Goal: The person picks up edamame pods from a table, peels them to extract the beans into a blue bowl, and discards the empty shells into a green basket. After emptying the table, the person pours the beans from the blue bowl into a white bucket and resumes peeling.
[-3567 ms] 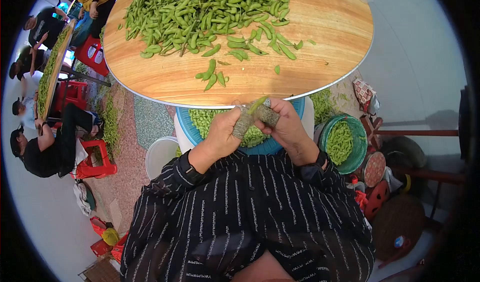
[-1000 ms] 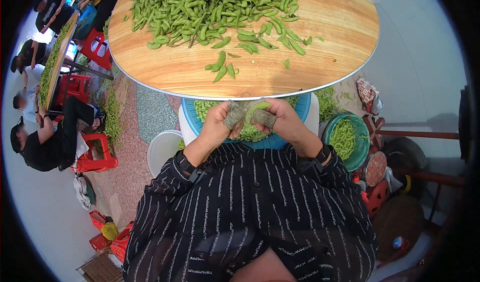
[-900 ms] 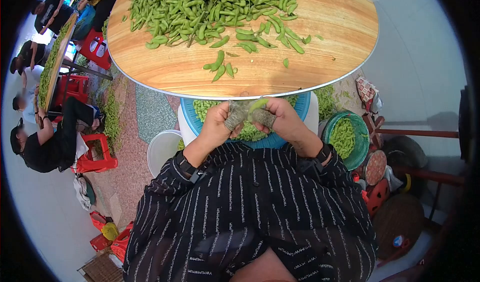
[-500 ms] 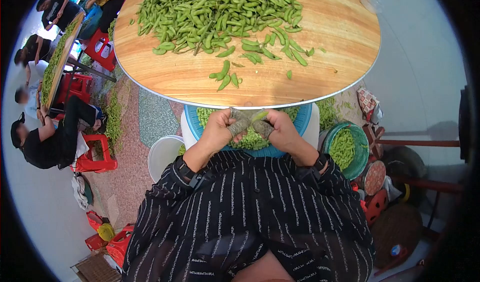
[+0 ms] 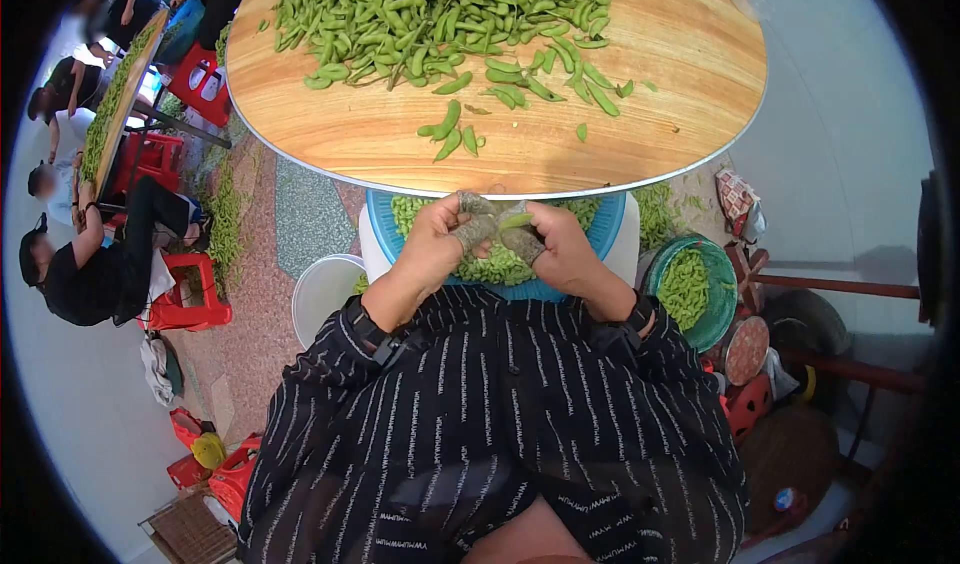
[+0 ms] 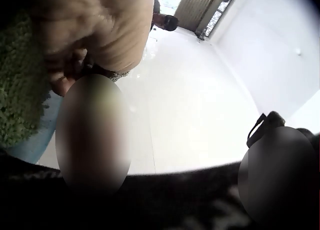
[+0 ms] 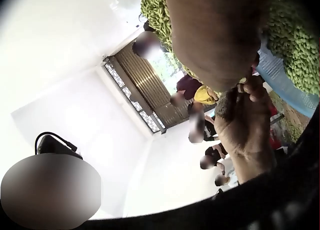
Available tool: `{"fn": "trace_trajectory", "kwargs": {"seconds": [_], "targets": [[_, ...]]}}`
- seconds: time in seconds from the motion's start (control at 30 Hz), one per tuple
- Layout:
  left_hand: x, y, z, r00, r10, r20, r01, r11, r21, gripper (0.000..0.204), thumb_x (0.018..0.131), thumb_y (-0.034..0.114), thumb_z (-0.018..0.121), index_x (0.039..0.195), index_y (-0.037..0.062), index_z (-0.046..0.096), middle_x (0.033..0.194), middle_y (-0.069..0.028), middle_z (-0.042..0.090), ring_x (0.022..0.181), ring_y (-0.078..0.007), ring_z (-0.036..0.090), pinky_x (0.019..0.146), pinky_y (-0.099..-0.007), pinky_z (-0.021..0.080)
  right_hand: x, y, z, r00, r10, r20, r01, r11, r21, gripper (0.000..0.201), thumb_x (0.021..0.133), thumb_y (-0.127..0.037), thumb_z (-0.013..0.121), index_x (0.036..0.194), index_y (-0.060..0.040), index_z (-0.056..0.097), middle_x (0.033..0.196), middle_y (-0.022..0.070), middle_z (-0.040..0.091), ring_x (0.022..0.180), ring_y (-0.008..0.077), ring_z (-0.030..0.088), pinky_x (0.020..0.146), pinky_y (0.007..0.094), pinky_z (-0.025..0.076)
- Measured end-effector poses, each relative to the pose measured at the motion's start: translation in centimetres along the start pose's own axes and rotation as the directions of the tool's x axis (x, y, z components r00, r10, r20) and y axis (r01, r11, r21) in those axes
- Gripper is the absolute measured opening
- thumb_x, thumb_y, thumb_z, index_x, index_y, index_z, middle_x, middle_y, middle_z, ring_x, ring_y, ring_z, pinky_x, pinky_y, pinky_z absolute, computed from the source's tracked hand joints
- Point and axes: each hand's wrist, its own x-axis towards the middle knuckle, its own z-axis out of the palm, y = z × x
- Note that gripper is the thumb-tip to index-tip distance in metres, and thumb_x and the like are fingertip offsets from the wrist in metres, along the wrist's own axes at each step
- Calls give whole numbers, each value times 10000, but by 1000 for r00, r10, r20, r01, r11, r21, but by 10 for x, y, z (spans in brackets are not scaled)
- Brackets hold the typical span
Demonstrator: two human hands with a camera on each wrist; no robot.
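Note:
In the head view both hands meet just off the near table edge, above a blue basin (image 5: 612, 226) of shelled green beans (image 5: 505, 267). My right hand (image 5: 568, 252) pinches a green soybean pod (image 5: 516, 221) between thumb and forefinger. My left hand (image 5: 432, 246) has its thumb and forefinger at the pod's left end, the other fingers curled under. Grey-green wraps (image 5: 474, 232) cover thumbs and forefingers. In the right wrist view the left hand (image 7: 245, 125) faces the right hand (image 7: 217, 35); the pod is mostly hidden there.
A heap of soybean pods (image 5: 430, 24) covers the far part of the wooden table (image 5: 660, 149), with several loose pods nearer. A green bucket (image 5: 728, 309) of pods stands at right, a white bucket (image 5: 318, 304) at left. People sit at another table (image 5: 120, 109).
The pod stood more upright between the hands; now it lies flatter, against the right fingers. The left forefinger and thumb are spread a little wider. The head view has shifted slightly.

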Motion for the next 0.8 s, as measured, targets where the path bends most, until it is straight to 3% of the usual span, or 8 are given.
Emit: {"fn": "trace_trajectory", "kwargs": {"seconds": [0.07, 0.2, 0.27, 0.4, 0.53, 0.6, 0.73, 0.8], "targets": [[2, -1, -1, 996, -87, 5, 86, 969, -233, 213, 758, -29, 514, 969, 2, 522, 837, -60, 587, 638, -107, 539, 552, -218, 444, 1, 0, -5, 993, -76, 88, 102, 932, -347, 141, 698, 25, 500, 837, 23, 517, 653, 56, 518, 577, 148, 458, 554, 274, 388], [1, 5, 2, 994, -108, -6, 100, 939, -330, 154, 768, -17, 518, 920, 11, 517, 798, -59, 583, 616, -114, 543, 530, -219, 456, 0, 1, -4, 997, -22, 68, 39, 966, -257, 149, 688, 17, 495, 836, 26, 509, 691, 105, 538, 615, 166, 493, 583, 269, 398], [-1, 8, 6, 996, -70, -56, 55, 968, -245, 149, 761, -26, 523, 901, 24, 529, 801, -46, 585, 631, -102, 540, 550, -215, 446, -4, 6, -5, 999, 42, 28, -42, 999, 20, 126, 727, -30, 511, 842, 21, 520, 719, 108, 553, 644, 157, 510, 594, 262, 405], [-1, -6, -1, 997, 70, -8, -71, 992, -105, 127, 762, -27, 529, 875, 30, 542, 794, -39, 589, 650, -97, 539, 586, -207, 427, -20, -2, -31, 987, 161, -16, -161, 980, -120, 128, 758, -68, 532, 860, 9, 534, 708, 83, 549, 644, 129, 502, 585, 258, 407], [-12, -1, -5, 983, 175, 56, -182, 886, 427, 154, 743, -16, 548, 892, 23, 567, 730, -58, 602, 627, -126, 547, 583, -221, 407, -74, 2, -93, 920, 320, -225, -371, 896, -243, 211, 748, -105, 581, 927, 0, 542, 710, 111, 557, 634, 149, 511, 581, 266, 412], [-19, 17, 3, 931, 281, 234, -364, 644, 673, 215, 674, -44, 557, 876, 29, 568, 673, -141, 575, 591, -289, 554, 525, -365, 415, -111, -2, -126, 825, 329, -459, -539, 702, -465, 226, 733, -83, 578, 936, 11, 546, 735, 157, 571, 646, 235, 546, 586, 306, 424], [-14, 45, -5, 906, 184, 380, -422, 439, 793, 258, 630, -56, 548, 870, 36, 571, 741, -193, 550, 652, -376, 520, 544, -387, 421, -230, 81, -208, 558, 434, -707, -777, -24, -628, 258, 668, -106, 578, 897, 12, 573, 769, 228, 560, 749, 377, 540, 631, 403, 426], [-1, 54, -8, 882, 258, 396, -467, 352, 811, 233, 621, -51, 548, 834, 38, 582, 772, -173, 571, 676, -372, 533, 558, -389, 429, -270, 110, -229, 390, 532, -751, -862, -77, -502, 268, 637, -145, 587, 851, 16, 584, 780, 246, 555, 769, 372, 547, 645, 411, 429]]}}
